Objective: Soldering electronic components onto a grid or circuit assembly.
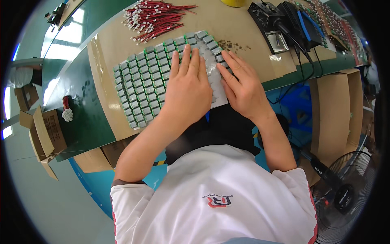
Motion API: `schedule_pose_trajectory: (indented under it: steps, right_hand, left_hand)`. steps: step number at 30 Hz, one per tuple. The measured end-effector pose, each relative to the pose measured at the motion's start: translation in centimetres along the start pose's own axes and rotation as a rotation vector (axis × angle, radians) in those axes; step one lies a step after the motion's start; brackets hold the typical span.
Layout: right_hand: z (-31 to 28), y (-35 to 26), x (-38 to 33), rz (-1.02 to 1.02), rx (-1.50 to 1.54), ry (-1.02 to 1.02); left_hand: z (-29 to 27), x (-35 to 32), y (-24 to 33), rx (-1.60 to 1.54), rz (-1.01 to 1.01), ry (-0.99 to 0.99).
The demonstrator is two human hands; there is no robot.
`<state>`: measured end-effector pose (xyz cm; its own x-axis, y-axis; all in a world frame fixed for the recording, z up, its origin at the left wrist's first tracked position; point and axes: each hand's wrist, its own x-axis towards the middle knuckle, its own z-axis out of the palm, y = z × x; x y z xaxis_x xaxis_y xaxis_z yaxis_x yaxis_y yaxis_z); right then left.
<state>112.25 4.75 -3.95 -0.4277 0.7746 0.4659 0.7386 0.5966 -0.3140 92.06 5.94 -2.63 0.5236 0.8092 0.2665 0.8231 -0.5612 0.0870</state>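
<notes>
Rows of small grey blocks with green edges point(139, 83) lie closely packed on a white sheet point(216, 83) at the table's near edge. My left hand point(187, 87) lies over the right part of these rows, its fingers stretched forward and its palm hiding some blocks. Along the sheet's right side runs a separate slanting line of the same blocks point(211, 44). My right hand point(245, 89) is beside that line, fingers extended with their tips at its lower blocks. Neither hand grasps anything visible. Whether the left palm presses on the blocks I cannot tell.
Red wires with white connectors point(152, 20) lie in a heap beyond the blocks; a smaller wire bundle point(66, 110) sits at left. Small brown bits point(233, 45) are scattered nearby. A soldering station point(280, 24) with cables stands back right. A fan point(345, 199) and cardboard boxes point(333, 114) stand at right.
</notes>
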Motion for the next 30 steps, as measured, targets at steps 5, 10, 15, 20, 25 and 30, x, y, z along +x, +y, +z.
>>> schedule_pose_trajectory:
  steps: [5, 10, 15, 20, 25, 30]
  right_hand:
    - [0.2, -2.3, -1.2, 0.159, -0.049, 0.132]
    - [1.5, -3.1, -0.3, 0.229, -0.218, 0.121]
    - [1.3, -1.7, -0.5, 0.191, -0.233, 0.118]
    - [0.4, -0.3, -0.9, 0.189, -0.224, 0.130]
    - [-1.0, 1.1, -0.9, 0.154, -0.196, 0.097]
    - [-2.7, 2.4, -1.0, 0.162, -0.198, 0.107]
  left_hand:
    - [-0.4, 4.8, -4.0, -0.042, 0.066, 0.086]
    - [1.7, 5.4, -3.8, 0.070, 0.077, 0.046]
    - [2.7, 4.7, -3.7, 0.020, 0.014, 0.100]
    - [2.8, 4.6, -3.6, 0.024, 0.028, 0.090]
    - [2.1, 5.3, -4.0, 0.020, 0.076, 0.101]
    - [2.1, 8.2, -5.1, -0.212, 0.201, 0.054]
